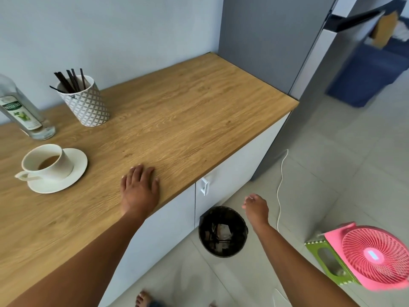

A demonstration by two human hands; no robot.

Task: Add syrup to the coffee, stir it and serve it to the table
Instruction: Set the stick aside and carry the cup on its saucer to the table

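A white cup [47,163] with light brown coffee stands on a white saucer [75,171] at the left of the wooden counter [188,111]. Behind it stands a clear syrup bottle [21,109] with a green label. A patterned holder [85,103] with several dark stir sticks is to the bottle's right. My left hand [140,189] lies flat on the counter near its front edge, to the right of the saucer, holding nothing. My right hand [255,207] hangs over the floor above a black bin, fingers loosely curled, nothing visible in it.
A black mesh bin [222,231] with scraps and sticks stands on the tiled floor against the white cabinet [221,173]. A pink fan [374,255] sits on a green stool at the right. A grey fridge [276,41] adjoins the counter; a white cable [281,185] runs down.
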